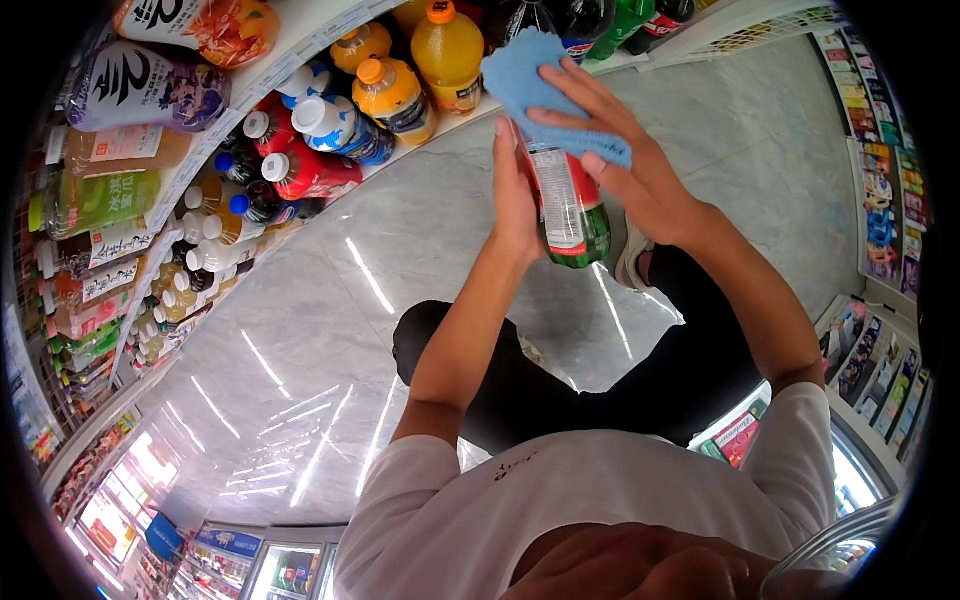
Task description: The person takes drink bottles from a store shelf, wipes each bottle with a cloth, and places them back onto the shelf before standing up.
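A plastic drink bottle with a red and white label and a green lower end is held up above the floor, in front of my knees. My left hand grips it along its left side. On the other side, my right hand presses a light blue cloth over the bottle's upper part. The fingers of that hand lie across the cloth, with the thumb near the label. The cloth hides the cap and neck.
A low shelf with orange, red and blue-labelled bottles runs along the upper left. Higher tiers hold a purple-labelled bottle and several others. Grey tiled floor lies below. Racks of small packages stand at the right.
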A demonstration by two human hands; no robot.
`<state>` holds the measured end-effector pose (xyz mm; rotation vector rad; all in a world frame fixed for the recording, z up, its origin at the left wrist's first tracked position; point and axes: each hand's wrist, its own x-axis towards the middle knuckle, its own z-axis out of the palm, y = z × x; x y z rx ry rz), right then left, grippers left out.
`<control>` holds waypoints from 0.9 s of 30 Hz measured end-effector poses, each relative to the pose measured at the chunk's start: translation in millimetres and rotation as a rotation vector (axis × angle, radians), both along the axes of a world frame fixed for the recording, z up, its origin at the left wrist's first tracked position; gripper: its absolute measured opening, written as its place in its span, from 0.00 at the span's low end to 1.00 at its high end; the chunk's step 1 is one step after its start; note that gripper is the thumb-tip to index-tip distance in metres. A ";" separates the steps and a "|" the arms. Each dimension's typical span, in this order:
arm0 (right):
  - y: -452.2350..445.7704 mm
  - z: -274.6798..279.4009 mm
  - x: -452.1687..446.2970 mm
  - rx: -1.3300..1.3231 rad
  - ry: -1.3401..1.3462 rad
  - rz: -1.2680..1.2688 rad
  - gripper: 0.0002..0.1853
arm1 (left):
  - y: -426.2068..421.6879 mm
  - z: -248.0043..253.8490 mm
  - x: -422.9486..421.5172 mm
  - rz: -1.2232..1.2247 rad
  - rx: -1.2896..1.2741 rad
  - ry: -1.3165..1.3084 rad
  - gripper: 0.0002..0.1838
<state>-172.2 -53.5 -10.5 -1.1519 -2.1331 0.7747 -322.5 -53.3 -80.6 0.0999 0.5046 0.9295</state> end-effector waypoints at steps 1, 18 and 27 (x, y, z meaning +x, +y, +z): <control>-3.4 0.7 -1.7 -0.021 -0.024 0.019 0.22 | -0.7 5.2 -1.6 0.006 0.062 0.098 0.37; -20.1 17.2 -23.0 0.057 -0.279 0.193 0.28 | 15.2 -23.7 -21.2 0.114 0.072 -0.105 0.46; 0.3 1.4 -7.3 0.018 0.074 -0.087 0.22 | 0.8 -4.7 -4.0 -0.078 0.098 0.043 0.35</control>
